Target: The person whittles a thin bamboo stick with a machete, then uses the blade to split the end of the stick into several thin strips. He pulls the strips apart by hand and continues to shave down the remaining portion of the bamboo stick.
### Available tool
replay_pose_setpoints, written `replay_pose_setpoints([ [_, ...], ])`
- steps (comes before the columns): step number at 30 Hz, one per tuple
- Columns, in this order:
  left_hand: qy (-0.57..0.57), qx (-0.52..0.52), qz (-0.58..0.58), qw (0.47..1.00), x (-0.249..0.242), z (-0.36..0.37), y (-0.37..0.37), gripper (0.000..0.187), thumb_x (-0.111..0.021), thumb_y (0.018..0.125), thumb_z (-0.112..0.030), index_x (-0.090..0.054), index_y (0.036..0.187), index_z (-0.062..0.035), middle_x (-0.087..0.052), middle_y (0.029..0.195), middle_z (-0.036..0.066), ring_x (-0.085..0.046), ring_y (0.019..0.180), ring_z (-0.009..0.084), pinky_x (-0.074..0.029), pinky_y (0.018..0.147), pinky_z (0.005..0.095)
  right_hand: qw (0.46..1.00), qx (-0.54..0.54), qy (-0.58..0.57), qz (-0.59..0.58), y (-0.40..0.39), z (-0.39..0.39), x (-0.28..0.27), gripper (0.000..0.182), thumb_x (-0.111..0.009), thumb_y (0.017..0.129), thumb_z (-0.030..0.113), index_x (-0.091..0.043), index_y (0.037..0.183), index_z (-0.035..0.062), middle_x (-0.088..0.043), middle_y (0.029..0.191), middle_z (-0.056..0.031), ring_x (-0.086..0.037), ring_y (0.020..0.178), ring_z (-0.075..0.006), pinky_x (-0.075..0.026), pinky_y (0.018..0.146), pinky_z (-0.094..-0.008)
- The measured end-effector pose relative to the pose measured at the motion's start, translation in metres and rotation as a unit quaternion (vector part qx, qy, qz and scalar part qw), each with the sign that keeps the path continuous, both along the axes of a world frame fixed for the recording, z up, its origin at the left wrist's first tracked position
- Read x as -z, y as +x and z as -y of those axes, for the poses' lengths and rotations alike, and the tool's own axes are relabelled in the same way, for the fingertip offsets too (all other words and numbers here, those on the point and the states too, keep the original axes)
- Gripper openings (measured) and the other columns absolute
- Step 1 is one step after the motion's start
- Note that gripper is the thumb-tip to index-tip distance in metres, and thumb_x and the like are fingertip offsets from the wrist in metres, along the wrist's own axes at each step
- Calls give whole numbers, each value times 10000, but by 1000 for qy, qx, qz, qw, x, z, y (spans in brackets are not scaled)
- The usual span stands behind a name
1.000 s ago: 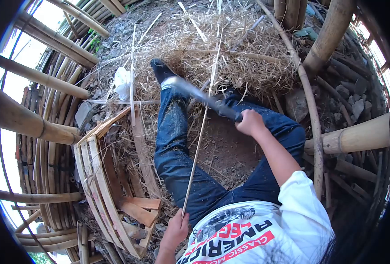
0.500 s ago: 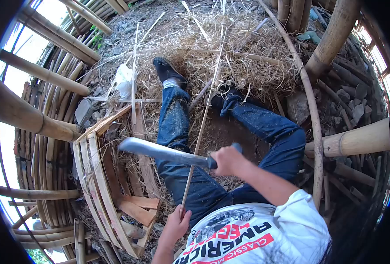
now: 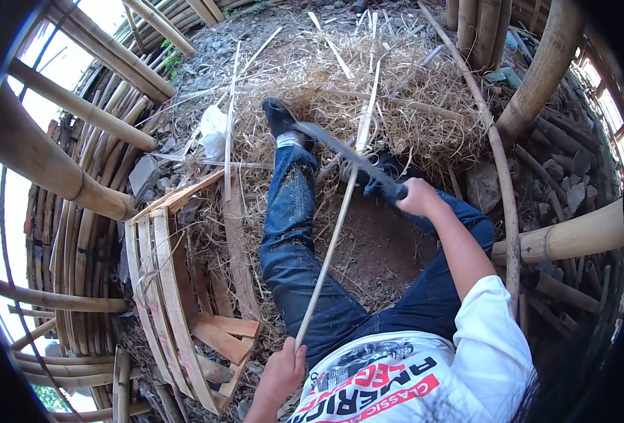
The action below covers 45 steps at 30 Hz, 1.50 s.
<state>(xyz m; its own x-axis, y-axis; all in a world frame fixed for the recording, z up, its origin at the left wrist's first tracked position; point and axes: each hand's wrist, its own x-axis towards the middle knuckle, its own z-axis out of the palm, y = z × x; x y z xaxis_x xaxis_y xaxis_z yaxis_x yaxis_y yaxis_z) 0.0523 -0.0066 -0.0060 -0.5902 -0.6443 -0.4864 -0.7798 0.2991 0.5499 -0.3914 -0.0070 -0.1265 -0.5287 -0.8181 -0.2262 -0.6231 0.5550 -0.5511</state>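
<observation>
The left hand [image 3: 282, 372] is closed around the near end of a thin bamboo strip [image 3: 334, 233], low in the scene beside the printed white shirt [image 3: 396, 381]. From that grip the strip runs away and slightly right, over the jeans-clad left leg [image 3: 287, 233], its far end reaching into the pile of dry shavings [image 3: 368, 84]. The right hand [image 3: 419, 197] is clenched on the dark handle of a long knife [image 3: 347, 158], whose blade slants far and left and crosses the strip well beyond the left hand, near the person's black shoe [image 3: 281, 116]. Whether the blade touches the strip cannot be told. To the left, a slatted bamboo crate [image 3: 150, 282] lies on the ground with short flat offcuts [image 3: 220, 335] inside it at its near end. Round bamboo poles [image 3: 58, 176] lie further left, and one thick pole [image 3: 572, 229] juts in from the right.
</observation>
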Motion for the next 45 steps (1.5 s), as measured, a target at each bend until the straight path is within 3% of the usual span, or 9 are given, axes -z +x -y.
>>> replay_pose_setpoints([
  [5, 6, -4, 27, 1000, 12, -4, -5, 286, -562, 946, -260, -430, 926, -7, -572, 664, 286, -571, 689, 500, -425, 585, 569, 997, 62, -15, 44, 40, 3, 3, 301, -652, 676, 269, -703, 839, 21, -680, 833, -234, -669, 858, -377, -540, 802, -428],
  [10, 75, -41, 33, 996, 14, -4, -15, 321, -605, 924, -283, -463, 901, 4, -561, 642, 263, -564, 638, 477, -419, 546, 513, 953, 135, -102, 250, 150, -11, -10, 209, -654, 694, 189, -665, 761, -9, -674, 705, -205, -697, 716, -319, -537, 651, -413],
  [14, 74, -40, -11, 996, 33, -2, -9, 314, -604, 935, -279, -486, 870, 5, -526, 614, 126, -514, 534, 263, -402, 502, 395, 955, -41, -114, 272, 216, -44, -14, 232, -664, 695, 223, -683, 823, 30, -662, 773, -243, -661, 764, -401, -529, 753, -455],
  [18, 165, -116, -48, 978, 33, -2, 0, 306, -570, 962, -286, -495, 860, -7, -462, 636, 26, -413, 575, 114, -385, 512, 332, 966, -240, -47, 88, 187, -38, -9, 232, -689, 642, 248, -667, 791, 72, -679, 743, -180, -680, 741, -357, -543, 712, -448],
  [24, 127, -85, -84, 985, 38, -12, 16, 324, -438, 1021, -275, -490, 839, -13, -462, 640, 22, -422, 582, 118, -395, 538, 319, 903, -417, 5, -107, 109, -1, -14, 223, -721, 587, 205, -666, 788, 122, -689, 754, -116, -693, 762, -299, -553, 701, -413],
  [32, 200, -124, -93, 967, 36, -23, 29, 316, -424, 1031, -267, -490, 833, -29, -432, 648, -19, -390, 583, 77, -358, 514, 282, 998, 3, 59, -30, 18, 2, 27, 249, -644, 662, 208, -713, 858, 73, -695, 916, -198, -672, 889, -354, -544, 808, -431],
  [37, 245, -148, -103, 952, 40, -20, 15, 320, -425, 1034, -293, -485, 823, -60, -404, 618, -48, -362, 540, 59, -313, 472, 248, 983, 151, -28, 97, 96, 10, 8, 272, -621, 665, 177, -691, 834, -24, -665, 858, -296, -674, 871, -398, -541, 809, -439],
  [39, 299, -183, -107, 930, 40, -16, 15, 328, -426, 1033, -309, -484, 817, -69, -398, 611, -51, -358, 524, 56, -302, 461, 242, 956, 129, -72, 254, 143, -10, 0, 240, -624, 695, 185, -681, 802, -21, -660, 779, -282, -677, 830, -401, -551, 759, -448],
  [45, 364, -251, -116, 889, 45, -12, 35, 365, -408, 1036, -360, -485, 810, -84, -384, 600, -54, -345, 491, 48, -279, 441, 222, 971, -110, -51, 206, 196, -55, 24, 228, -683, 683, 268, -689, 825, 90, -689, 829, -186, -665, 847, -376, -526, 792, -458],
])
